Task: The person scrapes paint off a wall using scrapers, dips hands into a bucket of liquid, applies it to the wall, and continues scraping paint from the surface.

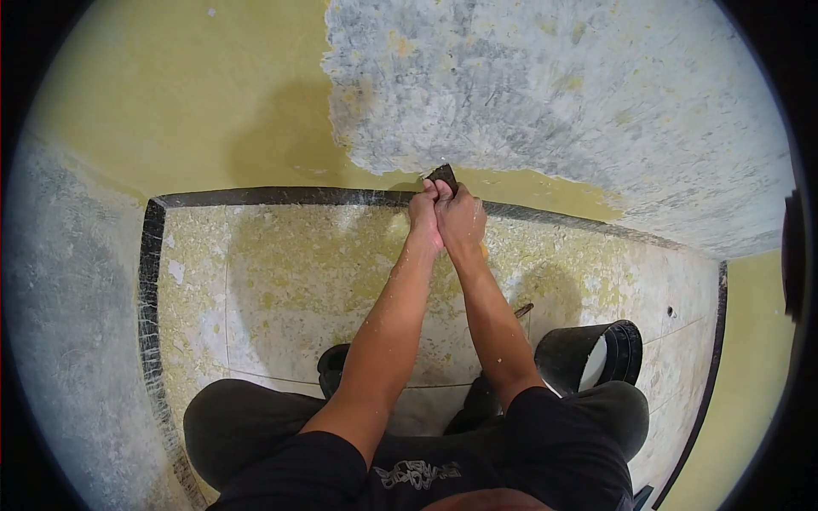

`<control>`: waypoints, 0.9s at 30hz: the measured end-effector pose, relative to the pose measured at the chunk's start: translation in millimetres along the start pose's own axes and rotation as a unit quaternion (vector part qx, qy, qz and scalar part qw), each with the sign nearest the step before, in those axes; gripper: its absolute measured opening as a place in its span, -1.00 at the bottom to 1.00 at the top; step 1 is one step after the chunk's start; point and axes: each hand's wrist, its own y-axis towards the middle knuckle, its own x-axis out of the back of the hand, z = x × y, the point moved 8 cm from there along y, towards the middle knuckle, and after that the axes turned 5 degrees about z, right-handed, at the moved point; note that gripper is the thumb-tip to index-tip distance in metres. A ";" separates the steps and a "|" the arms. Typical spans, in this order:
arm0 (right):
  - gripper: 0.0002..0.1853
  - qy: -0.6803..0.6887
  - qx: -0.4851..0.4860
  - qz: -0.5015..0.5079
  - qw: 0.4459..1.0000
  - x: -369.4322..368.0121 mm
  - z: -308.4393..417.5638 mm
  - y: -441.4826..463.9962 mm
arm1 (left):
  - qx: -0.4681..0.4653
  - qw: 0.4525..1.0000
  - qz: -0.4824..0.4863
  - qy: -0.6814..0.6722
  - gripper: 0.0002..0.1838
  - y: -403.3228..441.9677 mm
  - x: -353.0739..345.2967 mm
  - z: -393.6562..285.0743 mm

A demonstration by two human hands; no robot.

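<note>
Both my arms reach forward to the foot of the wall, hands close together. My right hand (463, 218) is closed around a scraper (443, 175), its dark, flat blade pointing up at the lower edge of the stripped patch. A bit of yellow-orange shows below that hand, perhaps the handle's end. Pressed alongside, my left hand (423, 213) is closed with its fingertips on the same scraper. Yellow paint (545, 189) still covers a strip of wall by the blade, while the bare grey-white patch (537, 94) spreads above and to the right.
Paint flakes (315, 264) litter the tiled floor. A black bucket (567, 353) lies on its side or tilts by my right knee. A small brownish object (524, 310) lies on the floor. Dark skirting (281, 196) edges the walls, and a grey wall (68, 324) stands at left.
</note>
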 end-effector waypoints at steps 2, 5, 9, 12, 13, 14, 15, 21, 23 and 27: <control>-0.63 0.021 -0.010 0.027 0.999 -2.9 1.4 -0.1 | 0.007 1.000 0.005 -0.019 -0.86 2.0 6.6 1.9; -0.61 0.029 0.045 0.067 0.996 3.6 38.4 0.9 | 0.001 0.998 0.055 0.004 -0.81 -22.3 -17.3 -23.7; -0.58 0.067 0.021 0.070 0.995 -22.1 41.9 0.5 | -0.066 0.998 0.008 0.016 -0.83 -9.5 4.3 -51.2; -0.56 0.059 0.032 0.053 0.996 -19.1 33.0 -3.3 | -0.051 0.998 -0.009 0.031 -0.82 -17.1 -0.3 -42.4; -0.55 0.061 0.030 0.056 0.996 -14.3 29.6 -2.7 | -0.052 0.998 -0.011 0.028 -0.82 -12.1 5.1 -35.4; -0.54 0.067 0.028 0.056 0.996 -9.8 26.6 -0.2 | -0.045 0.999 0.009 0.018 -0.81 -2.5 6.3 -25.1; -0.54 0.070 0.028 0.055 0.996 -8.5 18.3 1.2 | -0.037 0.999 0.030 0.011 -0.79 5.4 5.3 -15.0; -0.58 0.011 0.014 0.017 1.000 5.3 -23.6 6.6 | 0.000 1.000 0.010 -0.001 -0.83 5.9 -4.0 25.9; -0.60 0.046 0.027 -0.034 0.998 3.4 -22.6 5.4 | -0.001 1.000 0.015 0.022 -0.83 3.9 -5.8 21.1; -0.58 0.090 -0.011 0.008 0.996 -9.8 -15.6 1.8 | -0.028 0.998 -0.012 0.048 -0.84 -3.9 -3.3 1.0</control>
